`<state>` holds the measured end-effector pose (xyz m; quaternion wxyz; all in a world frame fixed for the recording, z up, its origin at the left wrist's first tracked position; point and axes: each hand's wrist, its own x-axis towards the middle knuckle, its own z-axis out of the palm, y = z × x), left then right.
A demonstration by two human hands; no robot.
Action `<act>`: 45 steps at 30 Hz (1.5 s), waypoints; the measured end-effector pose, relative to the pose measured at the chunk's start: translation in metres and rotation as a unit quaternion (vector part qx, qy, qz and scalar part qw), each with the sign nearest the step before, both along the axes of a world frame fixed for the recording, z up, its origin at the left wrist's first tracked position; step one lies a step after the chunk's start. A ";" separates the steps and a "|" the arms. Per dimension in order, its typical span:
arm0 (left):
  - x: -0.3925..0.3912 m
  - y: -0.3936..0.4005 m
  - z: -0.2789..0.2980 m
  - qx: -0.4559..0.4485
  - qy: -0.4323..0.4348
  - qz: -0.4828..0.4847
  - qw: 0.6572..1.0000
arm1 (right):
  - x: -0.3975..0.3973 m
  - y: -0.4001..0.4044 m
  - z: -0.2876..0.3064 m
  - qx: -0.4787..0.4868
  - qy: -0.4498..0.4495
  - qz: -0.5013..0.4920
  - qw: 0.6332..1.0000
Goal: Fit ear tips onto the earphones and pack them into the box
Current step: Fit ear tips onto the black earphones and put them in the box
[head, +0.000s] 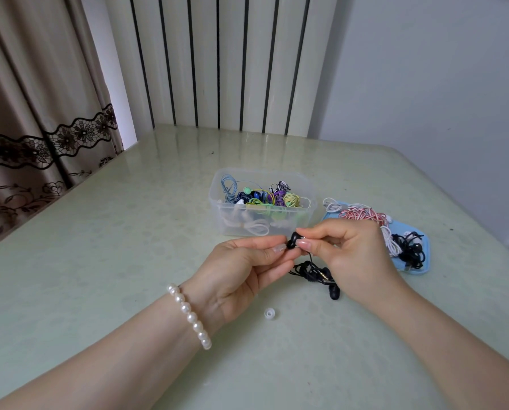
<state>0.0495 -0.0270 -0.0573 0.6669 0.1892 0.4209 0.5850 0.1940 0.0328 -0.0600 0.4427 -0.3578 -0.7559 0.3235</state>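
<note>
Over on the left, the left hand [244, 267] comes in with a pearl bracelet [189, 316] on the wrist, thumb and fingertips pinched toward the middle. Right at that meeting point sits the black earbud [292, 241], caught between both hands, and I cannot tell whether a tip is already on its nozzle; the fingers cover it. The bud's long axis runs roughly side to side, one end to each hand, so any push goes straight along that line. Below, on the table [99, 261], a loose white ear tip [270, 313] lies just under the left palm, nearer that hand than the other, and it looks like the next piece to pick up. Behind, the clear box [262, 202] already holds a heap of coiled coloured earphones. Moving right, the right hand [350, 250] pinches the bud's other end, fingers curled, with the black cable [312, 270] hanging beneath and the second bud [334, 292] dangling low. Far right, a blue lid [421, 261] carries the red-white, white and black sets waiting their turn.
</note>
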 end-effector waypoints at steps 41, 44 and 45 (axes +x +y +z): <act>0.002 -0.002 0.002 0.047 0.041 0.034 0.997 | -0.009 -0.009 -0.017 0.021 0.083 -0.054 0.995; 0.005 -0.003 -0.001 0.058 0.064 0.040 0.995 | -0.010 -0.011 -0.015 0.008 0.089 -0.067 0.994; 0.006 -0.003 -0.002 0.061 0.073 0.041 0.995 | -0.010 -0.012 -0.014 0.015 0.085 -0.072 0.994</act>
